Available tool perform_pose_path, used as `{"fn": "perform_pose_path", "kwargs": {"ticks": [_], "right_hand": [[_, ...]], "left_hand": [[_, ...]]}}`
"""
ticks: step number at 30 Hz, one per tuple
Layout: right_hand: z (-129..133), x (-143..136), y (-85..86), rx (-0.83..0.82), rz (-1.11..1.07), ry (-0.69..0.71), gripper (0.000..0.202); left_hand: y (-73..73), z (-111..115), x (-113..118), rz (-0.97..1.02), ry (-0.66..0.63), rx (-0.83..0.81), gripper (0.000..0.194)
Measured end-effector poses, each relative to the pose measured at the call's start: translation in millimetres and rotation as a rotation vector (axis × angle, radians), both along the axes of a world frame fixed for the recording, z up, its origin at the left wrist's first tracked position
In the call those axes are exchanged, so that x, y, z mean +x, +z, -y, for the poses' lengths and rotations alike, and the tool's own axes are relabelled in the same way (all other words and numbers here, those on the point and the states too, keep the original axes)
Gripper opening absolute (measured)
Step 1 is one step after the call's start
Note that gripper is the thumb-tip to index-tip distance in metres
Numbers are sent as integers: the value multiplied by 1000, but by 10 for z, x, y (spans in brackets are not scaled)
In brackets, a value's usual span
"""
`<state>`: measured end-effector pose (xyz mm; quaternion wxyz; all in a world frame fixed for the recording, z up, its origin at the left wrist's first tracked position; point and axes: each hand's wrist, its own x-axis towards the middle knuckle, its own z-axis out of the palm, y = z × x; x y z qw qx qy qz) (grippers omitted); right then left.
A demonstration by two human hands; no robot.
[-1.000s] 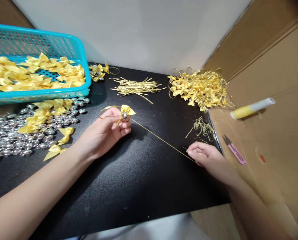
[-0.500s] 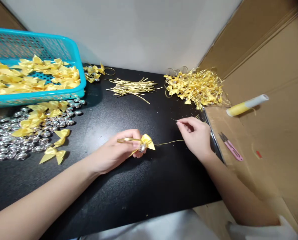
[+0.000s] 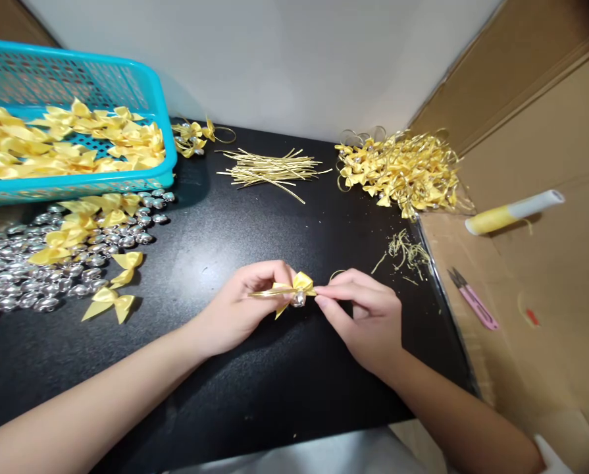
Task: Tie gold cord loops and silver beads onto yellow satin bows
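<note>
My left hand pinches a yellow bow with a silver bell below it and a gold cord loop reaching back over the fingers. Close against the bow's right side is my right hand, its thumb and forefinger pressed together on something too small to make out, perhaps thread. A short curve of gold thread shows above the right fingers. Both hands are held over the black table.
A blue basket of bows stands at the left, silver bells in front. Gold cords lie at the back. Finished-looking bows are heaped right of them, near thread scraps. Pink snips and a tube lie on cardboard.
My right hand has moved left to the bow, and the long stretch of thread between the hands no longer shows. The bow sits slightly farther right. The thread scraps are now uncovered.
</note>
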<state>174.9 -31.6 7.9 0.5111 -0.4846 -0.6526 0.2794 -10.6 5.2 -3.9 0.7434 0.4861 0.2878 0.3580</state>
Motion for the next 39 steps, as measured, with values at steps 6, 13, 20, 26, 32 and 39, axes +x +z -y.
{"fn": "perform_pose_path", "kwargs": {"ticks": [6,13,20,26,32,39], "right_hand": [[6,3,1,-14,30,-6,19],[6,13,-14,-3,33,0,19],[3,11,-23,25,28,16,18],[8,23,-24,8,24,24,18],[5,33,-7,27,27,26,18],[12,48,-1,27,28,33,16]], "left_hand": [[0,-21,1,-32,-2,13,24],[23,-28,1,-51,-3,48,22],[37,-31,3,-50,-36,80,22],[48,-27,10,-32,-44,112,24],[54,-2,-21,-62,-56,200,32],[97,-29,-50,-162,-50,358,28]]}}
